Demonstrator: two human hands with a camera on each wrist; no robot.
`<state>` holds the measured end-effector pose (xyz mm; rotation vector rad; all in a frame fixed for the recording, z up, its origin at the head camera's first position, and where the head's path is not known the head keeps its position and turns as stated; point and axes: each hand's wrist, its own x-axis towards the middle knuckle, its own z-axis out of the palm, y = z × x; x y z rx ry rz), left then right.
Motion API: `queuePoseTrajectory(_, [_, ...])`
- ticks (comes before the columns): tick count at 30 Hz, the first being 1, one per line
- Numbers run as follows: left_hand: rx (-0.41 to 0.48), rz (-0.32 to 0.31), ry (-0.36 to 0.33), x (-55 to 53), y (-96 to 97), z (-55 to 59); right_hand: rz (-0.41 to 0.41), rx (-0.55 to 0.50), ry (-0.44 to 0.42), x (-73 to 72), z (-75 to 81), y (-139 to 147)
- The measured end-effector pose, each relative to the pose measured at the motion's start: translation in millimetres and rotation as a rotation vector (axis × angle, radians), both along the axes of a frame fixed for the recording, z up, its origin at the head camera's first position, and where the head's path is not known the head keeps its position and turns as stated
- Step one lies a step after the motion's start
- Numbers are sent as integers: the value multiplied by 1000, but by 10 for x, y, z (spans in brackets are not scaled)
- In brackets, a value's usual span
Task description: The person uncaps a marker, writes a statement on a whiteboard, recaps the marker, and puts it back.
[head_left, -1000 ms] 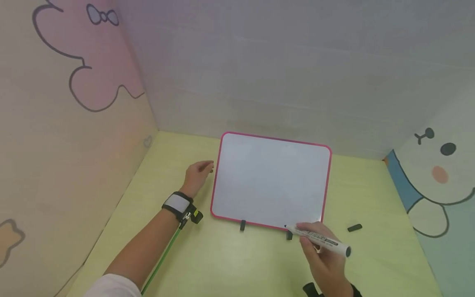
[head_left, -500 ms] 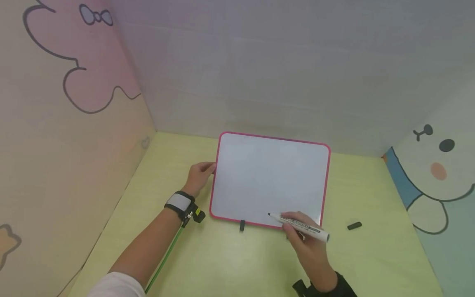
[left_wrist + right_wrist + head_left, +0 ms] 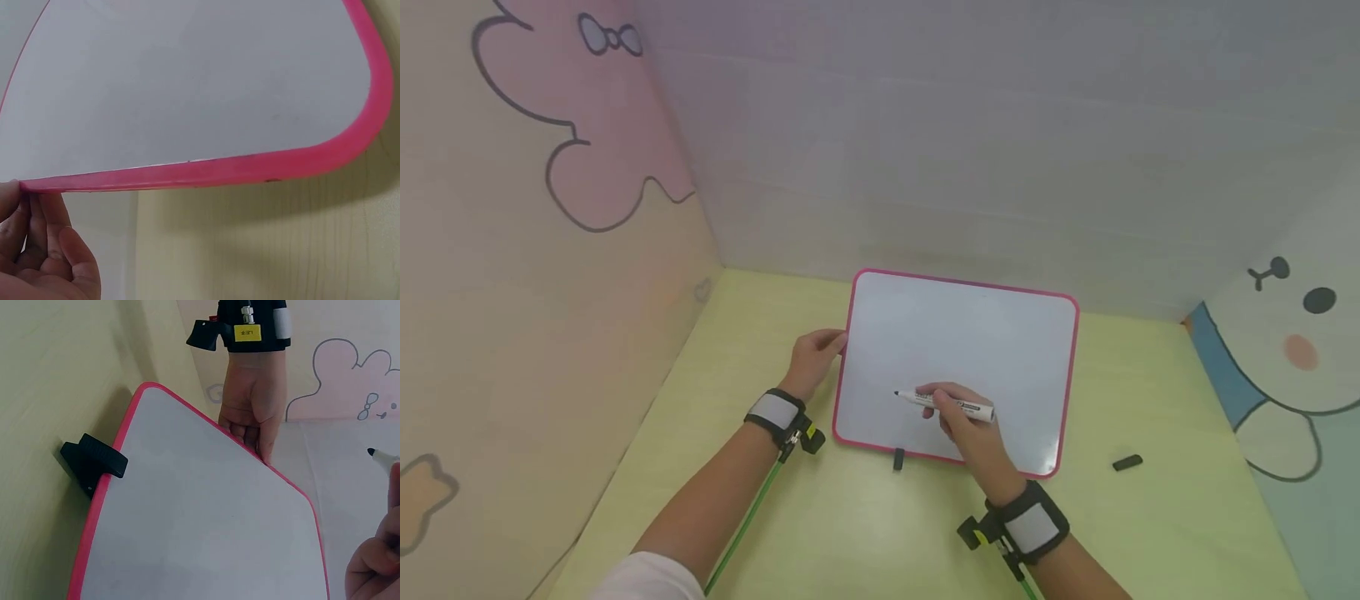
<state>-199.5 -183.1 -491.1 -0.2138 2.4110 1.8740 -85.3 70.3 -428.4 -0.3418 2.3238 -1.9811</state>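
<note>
A whiteboard [image 3: 955, 333] with a pink rim stands propped at a slant on the table, its surface unmarked. My left hand [image 3: 812, 362] pinches its left rim. In the left wrist view the thumb of that hand [image 3: 56, 250] lies at the front of the rim and the fingers are behind it. My right hand [image 3: 970, 425] grips a white marker [image 3: 979, 411] in front of the lower middle of the board, its uncapped black tip pointing left. The right wrist view shows the marker [image 3: 382, 457] held off the board's surface.
A black foot [image 3: 898, 459] supports the board's bottom edge, also seen as a black clip [image 3: 94, 464] in the right wrist view. A black marker cap [image 3: 1127, 462] lies on the yellow table [image 3: 1157, 533] to the right. Cartoon-printed walls [image 3: 925, 167] enclose the table.
My right hand has carried the marker up and left, from the board's bottom edge to in front of its lower middle. My left hand has moved slightly right and taken hold of the rim.
</note>
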Motion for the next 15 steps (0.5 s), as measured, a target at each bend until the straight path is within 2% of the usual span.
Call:
queuePoseTrajectory(5, [3, -2, 20, 1, -4, -26, -19, 40, -15, -169, -78, -133])
queuePoseTrajectory(9, [-5, 3, 16, 2, -16, -20, -26, 25, -20, -280, -143, -211])
queuePoseTrajectory(13, [-19, 3, 6, -7, -22, -19, -19, 38, 8, -344, -164, -253])
queuePoseTrajectory(15, [-23, 1, 7, -10, -21, -11, -14, 58, 46, -348, -122, -274])
